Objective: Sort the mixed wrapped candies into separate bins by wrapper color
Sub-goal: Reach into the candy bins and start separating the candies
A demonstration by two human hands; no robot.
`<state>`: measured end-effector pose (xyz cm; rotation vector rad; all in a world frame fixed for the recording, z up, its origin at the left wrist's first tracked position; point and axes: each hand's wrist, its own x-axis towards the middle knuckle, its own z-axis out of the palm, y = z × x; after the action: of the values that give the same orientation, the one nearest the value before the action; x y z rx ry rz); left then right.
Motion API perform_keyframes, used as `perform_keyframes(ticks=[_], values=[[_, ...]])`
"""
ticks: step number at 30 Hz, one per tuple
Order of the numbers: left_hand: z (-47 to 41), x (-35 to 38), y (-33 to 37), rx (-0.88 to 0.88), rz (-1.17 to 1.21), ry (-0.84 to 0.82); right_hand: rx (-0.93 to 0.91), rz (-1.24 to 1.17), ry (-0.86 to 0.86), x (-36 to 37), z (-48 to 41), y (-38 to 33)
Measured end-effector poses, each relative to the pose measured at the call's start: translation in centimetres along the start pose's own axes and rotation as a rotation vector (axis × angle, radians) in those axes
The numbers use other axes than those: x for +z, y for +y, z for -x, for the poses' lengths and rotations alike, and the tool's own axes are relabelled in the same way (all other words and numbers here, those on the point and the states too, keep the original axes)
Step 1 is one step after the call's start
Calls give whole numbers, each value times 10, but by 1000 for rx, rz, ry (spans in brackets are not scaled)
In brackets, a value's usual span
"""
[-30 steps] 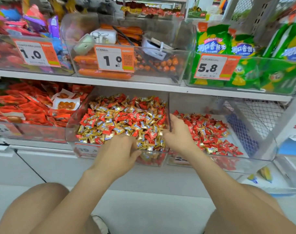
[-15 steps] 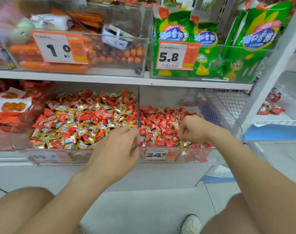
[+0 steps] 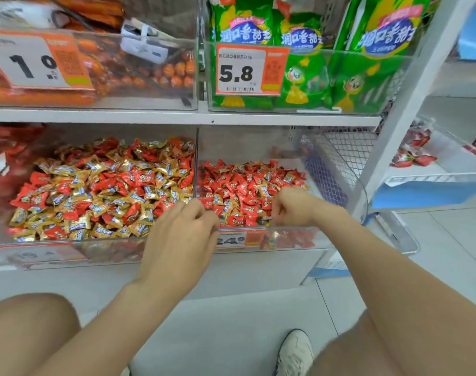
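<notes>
A clear left bin [image 3: 55, 244] holds a heap of mixed red and gold wrapped candies [image 3: 101, 191]. Beside it, past a clear divider, the right bin [image 3: 337, 185] holds mostly red candies [image 3: 245, 183] with a few gold ones among them. My left hand [image 3: 182, 240] hangs over the front rim where the two bins meet. Its fingers are curled downward and hide whatever is under them. My right hand [image 3: 292, 207] is inside the right bin near the front, curled into a fist on the candies, with a small wrapper end showing at its fingertips.
The shelf above carries a bin of orange sausages [image 3: 95, 77] and a bin of green snack bags [image 3: 307, 77]. A white upright post [image 3: 410, 109] and wire mesh [image 3: 345, 153] border the right bin. My knees and a white shoe [image 3: 295, 351] are on the floor below.
The view has swung right. My right hand moved from the divider into the right bin and closed into a fist. My left hand shifted from the mixed heap to the front rim by the divider.
</notes>
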<state>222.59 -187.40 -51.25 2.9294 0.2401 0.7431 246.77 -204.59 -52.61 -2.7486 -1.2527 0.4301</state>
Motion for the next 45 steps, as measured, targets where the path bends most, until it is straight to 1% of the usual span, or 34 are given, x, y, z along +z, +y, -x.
perform_keyframes(ticks=[2, 4, 8, 10, 13, 14, 16, 18, 19, 21, 23, 24, 26, 28, 31, 33, 34, 36, 37, 38, 39, 41, 42, 43, 45], values=[[9, -2, 9, -74, -30, 3, -6, -27, 32, 0, 2, 1], [19, 0, 16, -123, -77, -37, -13, -37, 25, 1, 3, -1], [29, 7, 24, -112, -107, -79, -7, -76, -4, 4, -2, -1], [29, 10, 26, -133, -108, -93, -6, -51, -7, 6, -4, -2], [29, 12, 26, -186, -108, -61, 5, -36, 49, 4, -5, -2], [29, 13, 26, -216, -96, -74, -1, -53, 63, 3, -4, -2], [30, 17, 26, -281, 16, -91, -23, -71, 103, -4, 1, -2], [32, 20, 26, -384, 259, -48, -31, -84, 189, -13, 13, -6], [33, 21, 26, -447, 384, -17, -46, -96, 249, -18, 22, -10], [35, 20, 29, -530, 543, 6, -75, -145, 424, -25, 48, -22], [37, 23, 31, -587, 639, 16, -62, -313, 580, -28, 82, -39], [39, 25, 32, -623, 689, 22, -51, -414, 611, -27, 99, -48], [42, 28, 37, -695, 812, 47, -38, -517, 563, -16, 125, -60], [46, 29, 46, -757, 929, 78, 8, -559, 471, -2, 136, -64], [52, 31, 60, -832, 1018, 96, 118, -743, 295, 17, 137, -68], [53, 31, 68, -862, 1052, 49, 165, -874, 176, 31, 135, -71], [53, 31, 71, -885, 1074, 13, 183, -905, 149, 38, 133, -73], [54, 31, 74, -929, 1122, -51, 209, -888, 142, 50, 130, -76], [55, 30, 74, -924, 1138, -72, 214, -867, 134, 54, 129, -79], [55, 30, 75, -887, 1138, -88, 214, -863, 108, 57, 129, -82], [56, 28, 75, -801, 1108, -94, 213, -882, 69, 58, 129, -86], [55, 24, 73, -567, 925, -97, 231, -991, -13, 59, 131, -92], [54, 22, 71, -486, 819, -86, 247, -1068, -51, 57, 132, -94], [53, 20, 69, -436, 744, -69, 262, -1143, -82, 55, 133, -95], [50, 19, 65, -410, 716, -59, 271, -1246, -104, 49, 135, -97]])
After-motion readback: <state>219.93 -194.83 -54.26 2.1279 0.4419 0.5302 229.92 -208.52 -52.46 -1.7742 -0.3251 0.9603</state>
